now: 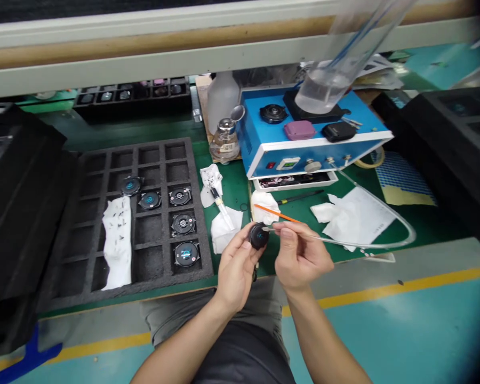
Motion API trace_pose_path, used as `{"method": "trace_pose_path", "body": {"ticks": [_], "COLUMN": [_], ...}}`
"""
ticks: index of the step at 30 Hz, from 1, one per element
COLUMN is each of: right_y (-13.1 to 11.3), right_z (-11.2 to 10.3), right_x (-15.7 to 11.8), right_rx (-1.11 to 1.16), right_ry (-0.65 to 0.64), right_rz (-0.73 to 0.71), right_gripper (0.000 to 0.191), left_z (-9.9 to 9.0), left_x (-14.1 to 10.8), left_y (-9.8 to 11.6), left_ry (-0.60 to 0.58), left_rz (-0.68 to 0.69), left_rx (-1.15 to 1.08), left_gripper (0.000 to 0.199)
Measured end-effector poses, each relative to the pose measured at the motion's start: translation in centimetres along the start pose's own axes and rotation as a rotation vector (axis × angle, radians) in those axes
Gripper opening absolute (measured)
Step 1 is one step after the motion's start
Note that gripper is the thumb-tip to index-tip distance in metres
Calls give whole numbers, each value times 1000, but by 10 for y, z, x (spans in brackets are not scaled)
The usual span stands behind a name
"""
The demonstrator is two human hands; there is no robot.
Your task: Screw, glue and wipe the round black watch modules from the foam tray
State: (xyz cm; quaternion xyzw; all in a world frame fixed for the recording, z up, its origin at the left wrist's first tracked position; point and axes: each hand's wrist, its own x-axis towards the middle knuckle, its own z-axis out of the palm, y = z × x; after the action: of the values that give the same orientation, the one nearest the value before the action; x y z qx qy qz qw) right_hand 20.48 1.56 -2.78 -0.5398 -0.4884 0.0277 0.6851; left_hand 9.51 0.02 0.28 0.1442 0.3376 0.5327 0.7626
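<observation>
My left hand [237,266] is closed round a black, round watch case [258,236] with a small blue mark on its face. In my right hand [302,253] is the thin tip of a clear hose [384,246], pinched between thumb and fingers. The tip reaches the upper right rim of the watch case; whether it touches is too small to tell. An orange stick [276,212] runs from a white tissue [265,205] towards my right fingers. I cannot tell whether the fingers hold it too.
A black foam tray [202,229] at left holds several round watch cases [183,224] and a stained white cloth [118,240]. Behind my hands stand a blue box with knobs [260,152], bearing a clear cylinder [316,96], and a glass bottle [224,143]. Black foam stacks [20,213] flank the table.
</observation>
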Motion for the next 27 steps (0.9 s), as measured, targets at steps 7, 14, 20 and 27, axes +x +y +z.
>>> {"method": "trace_pose_path", "body": {"ticks": [7,14,20,27], "right_y": [-2,-2,0,0], "right_z": [-1,0,1,3], "right_x": [-2,-3,-3,2], "right_rx": [-63,-43,-31,-11], "right_ry": [8,15,16,-25], "right_rz": [58,46,34,-25], "right_gripper": [10,6,5,9], "left_z": [-2,-3,-2,-3], "left_x": [-3,-2,-2,3], "left_y": [-1,-1,0,1], "left_ry": [-12,-23,-15,-4], "left_rz": [2,1,3,11], "left_rx": [-21,-23,-32,-4], "left_gripper": [33,33,33,34]}}
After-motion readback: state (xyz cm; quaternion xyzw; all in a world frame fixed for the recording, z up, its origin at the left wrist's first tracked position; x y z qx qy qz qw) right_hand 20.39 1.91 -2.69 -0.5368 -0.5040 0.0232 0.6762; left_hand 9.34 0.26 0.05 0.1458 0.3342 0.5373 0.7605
